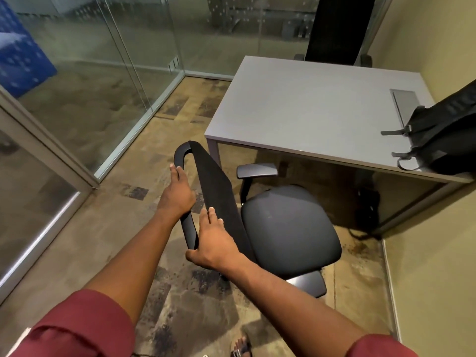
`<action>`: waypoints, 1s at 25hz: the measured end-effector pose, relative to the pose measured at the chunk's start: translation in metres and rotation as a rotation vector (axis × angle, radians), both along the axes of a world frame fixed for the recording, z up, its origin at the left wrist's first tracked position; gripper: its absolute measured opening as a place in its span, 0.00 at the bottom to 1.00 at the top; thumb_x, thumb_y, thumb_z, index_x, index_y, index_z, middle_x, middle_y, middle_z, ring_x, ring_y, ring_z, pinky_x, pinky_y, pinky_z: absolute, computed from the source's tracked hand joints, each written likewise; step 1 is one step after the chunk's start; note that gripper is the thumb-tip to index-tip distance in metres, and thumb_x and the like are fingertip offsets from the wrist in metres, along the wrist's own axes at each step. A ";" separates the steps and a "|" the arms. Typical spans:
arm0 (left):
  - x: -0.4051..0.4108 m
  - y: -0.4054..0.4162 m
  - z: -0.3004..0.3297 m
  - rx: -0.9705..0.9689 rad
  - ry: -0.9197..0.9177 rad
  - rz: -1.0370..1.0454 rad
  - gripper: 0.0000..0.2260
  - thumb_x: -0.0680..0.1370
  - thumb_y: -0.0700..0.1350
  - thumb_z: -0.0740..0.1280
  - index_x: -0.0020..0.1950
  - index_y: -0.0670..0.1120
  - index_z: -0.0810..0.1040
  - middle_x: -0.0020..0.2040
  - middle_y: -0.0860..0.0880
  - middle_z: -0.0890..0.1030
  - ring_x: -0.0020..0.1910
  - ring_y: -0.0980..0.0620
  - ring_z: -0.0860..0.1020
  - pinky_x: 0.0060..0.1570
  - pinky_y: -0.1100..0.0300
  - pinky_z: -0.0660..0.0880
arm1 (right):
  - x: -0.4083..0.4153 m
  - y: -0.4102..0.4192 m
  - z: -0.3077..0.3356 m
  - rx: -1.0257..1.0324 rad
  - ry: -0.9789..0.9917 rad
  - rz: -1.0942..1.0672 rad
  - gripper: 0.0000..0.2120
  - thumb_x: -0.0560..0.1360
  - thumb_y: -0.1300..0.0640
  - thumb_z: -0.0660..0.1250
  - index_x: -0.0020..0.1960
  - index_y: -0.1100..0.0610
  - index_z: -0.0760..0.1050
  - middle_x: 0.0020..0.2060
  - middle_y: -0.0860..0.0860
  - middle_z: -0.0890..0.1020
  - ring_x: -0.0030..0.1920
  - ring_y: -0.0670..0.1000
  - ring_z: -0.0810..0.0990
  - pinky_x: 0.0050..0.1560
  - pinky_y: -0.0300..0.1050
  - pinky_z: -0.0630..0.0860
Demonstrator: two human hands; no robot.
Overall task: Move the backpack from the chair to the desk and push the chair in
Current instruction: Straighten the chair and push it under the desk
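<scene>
A black backpack (443, 140) lies on the right end of the grey desk (309, 109), its straps hanging toward the front edge. The black office chair (288, 228) stands in front of the desk, its seat bare and its backrest toward me. My left hand (177, 191) rests against the rear frame of the backrest, fingers pointing up. My right hand (213, 243) grips the lower part of the backrest edge, thumb behind the frame and fingers on the mesh front.
Glass partition walls (123, 73) run along the left and back. A second black chair (337, 29) stands behind the desk. A yellowish wall (438, 47) borders the right. Dark cables (365, 210) hang under the desk. My sandalled foot (240, 346) shows at the bottom.
</scene>
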State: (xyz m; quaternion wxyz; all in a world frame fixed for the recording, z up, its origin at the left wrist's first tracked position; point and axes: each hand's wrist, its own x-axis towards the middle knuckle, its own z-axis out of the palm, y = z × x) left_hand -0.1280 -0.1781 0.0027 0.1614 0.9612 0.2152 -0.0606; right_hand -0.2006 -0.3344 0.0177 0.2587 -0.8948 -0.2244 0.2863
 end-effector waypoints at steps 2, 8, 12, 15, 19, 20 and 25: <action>0.000 -0.003 -0.001 0.005 -0.019 0.006 0.35 0.81 0.44 0.59 0.82 0.39 0.44 0.83 0.41 0.39 0.68 0.32 0.73 0.62 0.44 0.74 | -0.001 -0.001 0.000 -0.010 0.008 -0.006 0.52 0.70 0.48 0.72 0.80 0.56 0.41 0.81 0.56 0.44 0.79 0.66 0.49 0.72 0.66 0.63; -0.008 -0.017 -0.003 -0.024 -0.059 0.028 0.35 0.81 0.43 0.59 0.82 0.38 0.43 0.83 0.41 0.39 0.70 0.30 0.71 0.63 0.44 0.72 | -0.001 -0.017 0.001 0.002 -0.004 0.019 0.52 0.69 0.49 0.72 0.80 0.55 0.42 0.81 0.57 0.45 0.79 0.66 0.50 0.72 0.65 0.64; -0.011 -0.031 -0.003 -0.063 -0.057 0.063 0.35 0.82 0.43 0.58 0.82 0.39 0.41 0.83 0.42 0.37 0.72 0.30 0.68 0.66 0.43 0.70 | 0.001 -0.033 0.003 0.012 0.002 0.033 0.52 0.69 0.50 0.73 0.81 0.55 0.42 0.81 0.56 0.45 0.80 0.65 0.49 0.73 0.65 0.63; -0.008 -0.044 -0.002 -0.070 -0.062 0.069 0.35 0.82 0.43 0.59 0.82 0.38 0.42 0.83 0.41 0.37 0.73 0.31 0.67 0.68 0.43 0.69 | 0.008 -0.048 0.004 0.010 -0.014 0.036 0.53 0.69 0.50 0.73 0.81 0.56 0.42 0.82 0.55 0.45 0.80 0.64 0.50 0.73 0.64 0.63; -0.003 -0.065 -0.003 -0.109 -0.045 0.072 0.37 0.81 0.45 0.60 0.82 0.38 0.42 0.82 0.40 0.37 0.75 0.31 0.64 0.70 0.43 0.68 | 0.022 -0.074 0.003 0.007 -0.030 0.039 0.53 0.68 0.50 0.74 0.81 0.56 0.43 0.82 0.54 0.47 0.80 0.64 0.51 0.74 0.64 0.63; -0.001 -0.071 -0.004 -0.114 -0.039 0.076 0.37 0.81 0.46 0.61 0.82 0.38 0.41 0.82 0.39 0.36 0.77 0.31 0.62 0.71 0.42 0.67 | 0.027 -0.082 0.002 0.001 -0.030 0.043 0.53 0.68 0.49 0.74 0.81 0.56 0.43 0.82 0.54 0.47 0.80 0.64 0.52 0.74 0.64 0.62; 0.014 -0.114 -0.007 -0.195 -0.048 0.126 0.39 0.80 0.43 0.63 0.81 0.36 0.40 0.81 0.36 0.33 0.80 0.32 0.37 0.79 0.40 0.48 | 0.051 -0.121 0.000 -0.035 -0.051 0.047 0.53 0.67 0.51 0.73 0.81 0.57 0.43 0.82 0.54 0.49 0.80 0.64 0.52 0.75 0.64 0.60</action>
